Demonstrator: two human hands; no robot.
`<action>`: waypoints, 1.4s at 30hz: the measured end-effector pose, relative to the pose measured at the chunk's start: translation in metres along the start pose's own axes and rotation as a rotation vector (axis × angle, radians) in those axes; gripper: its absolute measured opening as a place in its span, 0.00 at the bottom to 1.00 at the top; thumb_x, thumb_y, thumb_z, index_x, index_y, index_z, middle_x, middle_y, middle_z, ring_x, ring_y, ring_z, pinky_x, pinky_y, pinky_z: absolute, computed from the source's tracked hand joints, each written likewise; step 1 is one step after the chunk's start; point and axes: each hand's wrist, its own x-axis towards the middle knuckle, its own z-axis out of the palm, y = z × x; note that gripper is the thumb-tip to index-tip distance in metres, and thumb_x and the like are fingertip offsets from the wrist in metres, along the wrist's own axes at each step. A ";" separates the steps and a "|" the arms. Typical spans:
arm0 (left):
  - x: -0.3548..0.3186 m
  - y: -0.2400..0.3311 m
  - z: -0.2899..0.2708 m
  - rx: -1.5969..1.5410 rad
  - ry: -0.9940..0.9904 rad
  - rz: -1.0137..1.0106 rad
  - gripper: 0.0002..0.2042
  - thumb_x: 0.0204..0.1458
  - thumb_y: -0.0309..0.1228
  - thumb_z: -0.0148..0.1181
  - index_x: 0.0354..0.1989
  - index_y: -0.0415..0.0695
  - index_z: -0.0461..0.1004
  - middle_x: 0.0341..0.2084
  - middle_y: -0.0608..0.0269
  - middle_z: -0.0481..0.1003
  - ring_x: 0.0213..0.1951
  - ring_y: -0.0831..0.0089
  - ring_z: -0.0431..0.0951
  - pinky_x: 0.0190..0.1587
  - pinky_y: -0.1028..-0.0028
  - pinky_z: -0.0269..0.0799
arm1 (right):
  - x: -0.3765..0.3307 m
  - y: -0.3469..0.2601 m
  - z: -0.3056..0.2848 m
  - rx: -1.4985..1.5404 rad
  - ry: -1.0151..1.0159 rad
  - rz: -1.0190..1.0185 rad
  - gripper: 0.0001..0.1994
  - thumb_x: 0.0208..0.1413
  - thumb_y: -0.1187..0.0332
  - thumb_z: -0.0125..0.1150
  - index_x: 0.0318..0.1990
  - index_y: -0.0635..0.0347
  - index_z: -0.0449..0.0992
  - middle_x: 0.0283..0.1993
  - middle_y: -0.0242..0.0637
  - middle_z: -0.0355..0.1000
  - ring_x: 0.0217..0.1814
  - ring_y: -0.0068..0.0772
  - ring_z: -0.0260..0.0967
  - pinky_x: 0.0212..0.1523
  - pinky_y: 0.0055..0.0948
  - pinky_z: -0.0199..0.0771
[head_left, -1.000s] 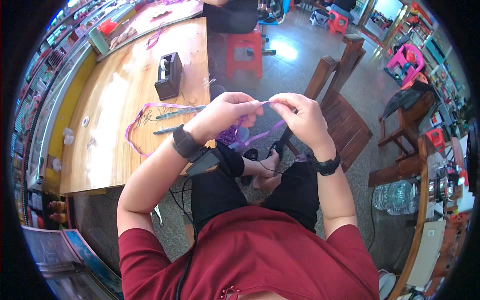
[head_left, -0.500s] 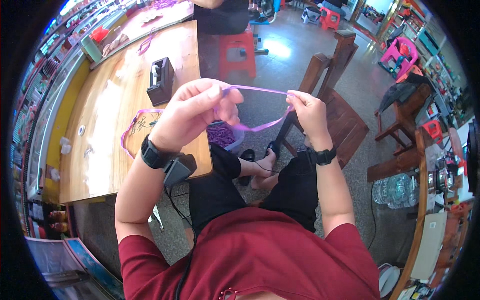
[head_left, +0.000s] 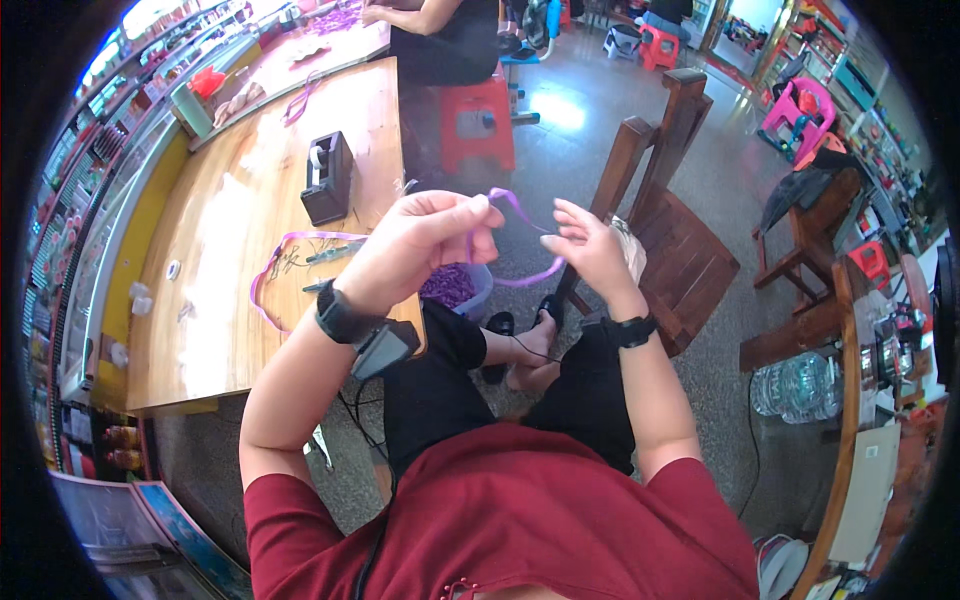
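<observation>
My left hand [head_left: 440, 235] pinches a thin purple ribbon [head_left: 515, 208] between thumb and fingers, just past the table's right edge. The ribbon hangs in a slack, curved loop between both hands. My right hand [head_left: 592, 250] has its thumb and fingers apart; the loop's far side lies against or close beside it, and I cannot tell if it touches. On the wooden table [head_left: 225, 300] another purple ribbon loop [head_left: 262, 285] lies by my left forearm, around some dark thin wires or threads and a small greenish tool [head_left: 330, 255].
A black tape dispenser [head_left: 327, 180] stands on the table. Below the edge, a tub [head_left: 482, 290] holds many purple pieces. A wooden chair [head_left: 670, 250] is at the right. Farther off, a person [head_left: 440, 35] sits on a red stool [head_left: 478, 125]. Water bottles [head_left: 797, 385] stand at far right.
The ribbon loop has gone from taut to slack. My right hand's fingers have spread from a pinch and moved closer to my left hand, which still pinches the ribbon.
</observation>
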 end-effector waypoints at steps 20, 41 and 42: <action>0.005 -0.001 -0.059 0.939 0.166 0.066 0.12 0.61 0.28 0.56 0.47 0.33 0.77 0.35 0.60 0.80 0.40 0.76 0.80 0.45 0.76 0.75 | 0.033 -0.026 0.057 -0.115 0.009 -0.570 0.05 0.53 0.73 0.63 0.37 0.58 0.81 0.35 0.41 0.79 0.38 0.41 0.78 0.41 0.33 0.77; 0.004 -0.016 -0.081 1.194 0.265 0.207 0.11 0.54 0.28 0.58 0.42 0.39 0.80 0.34 0.49 0.80 0.38 0.56 0.80 0.44 0.66 0.75 | 0.069 0.006 0.134 0.390 -0.362 -0.155 0.10 0.53 0.77 0.65 0.44 0.65 0.80 0.41 0.32 0.79 0.45 0.19 0.73 0.49 0.22 0.74; 0.005 -0.017 -0.083 1.254 0.236 0.249 0.11 0.53 0.28 0.58 0.42 0.39 0.80 0.35 0.50 0.80 0.41 0.56 0.79 0.46 0.65 0.73 | 0.068 0.010 0.136 0.415 -0.370 -0.182 0.11 0.53 0.77 0.65 0.45 0.66 0.80 0.42 0.33 0.78 0.45 0.19 0.73 0.49 0.21 0.73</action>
